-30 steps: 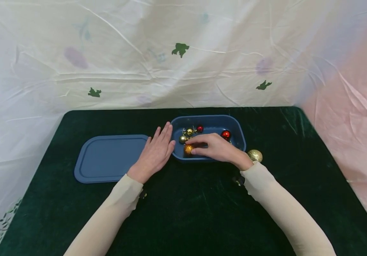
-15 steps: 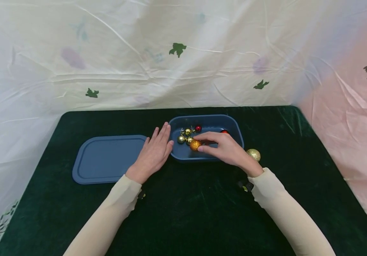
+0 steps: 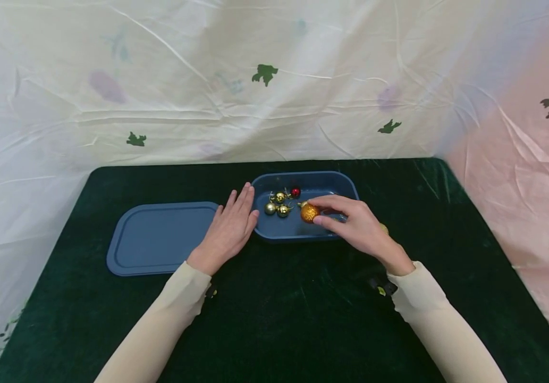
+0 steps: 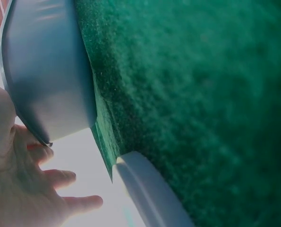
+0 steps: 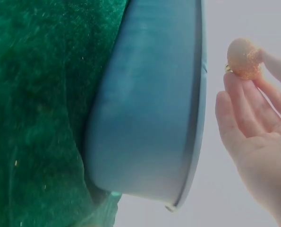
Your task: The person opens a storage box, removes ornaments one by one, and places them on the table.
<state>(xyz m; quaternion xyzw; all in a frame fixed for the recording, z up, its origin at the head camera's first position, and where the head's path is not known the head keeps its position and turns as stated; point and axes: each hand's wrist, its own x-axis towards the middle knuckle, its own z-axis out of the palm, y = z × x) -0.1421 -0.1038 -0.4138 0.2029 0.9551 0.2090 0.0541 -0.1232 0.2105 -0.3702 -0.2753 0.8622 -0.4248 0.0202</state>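
A blue box (image 3: 319,181) stands on the dark green cloth. Inside its left half sit several small gold baubles (image 3: 283,211) and a small red bauble (image 3: 295,191). Between thumb and fingers, my right hand (image 3: 357,226) pinches an orange glitter bauble (image 3: 310,213); the right wrist view shows this orange glitter bauble (image 5: 244,59) above the box's rim. My left hand (image 3: 226,231) lies with straight fingers against the box's left end, palm toward its wall in the left wrist view. The box's right part is partly hidden behind my right hand.
A flat blue lid (image 3: 159,239) lies left of the box, partly behind my left hand. Beyond the right wrist, a sliver of a larger gold bauble (image 3: 383,228) shows on the cloth. Pale printed fabric (image 3: 183,80) hangs behind the table.
My right hand has moved right with the orange glitter bauble, away from the box's left front. It now covers the larger red bauble seen earlier. The left hand has stayed in place.
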